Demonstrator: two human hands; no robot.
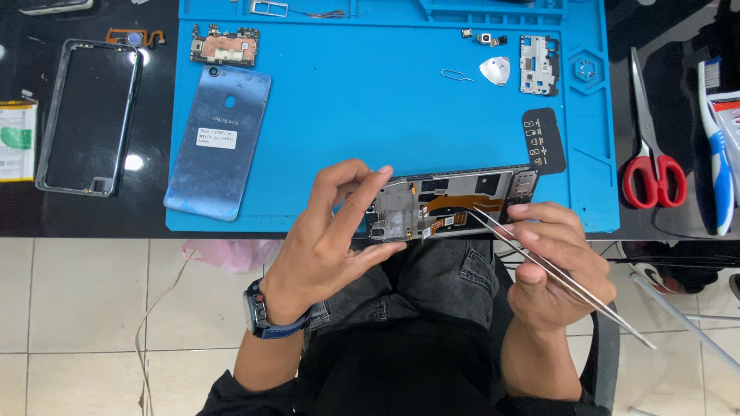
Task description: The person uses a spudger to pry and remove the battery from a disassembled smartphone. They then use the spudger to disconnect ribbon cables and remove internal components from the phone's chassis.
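Observation:
My left hand [333,231] grips the left end of an opened phone frame [451,202], held level over the near edge of the blue work mat [385,115]. The frame's inner parts and an orange flex cable face up. Long metal tweezers [555,273] are pinched in my right hand [555,270], and their tips reach the flex cable near the frame's middle. A watch sits on my left wrist.
On the mat lie a blue phone back cover [220,139], a circuit board [224,46], a metal shield plate [538,65], a pick [495,69], a pin tool [456,75] and small camera parts [487,37]. A phone screen frame [89,115] lies left; red scissors [651,146] and a toothbrush [717,146] right.

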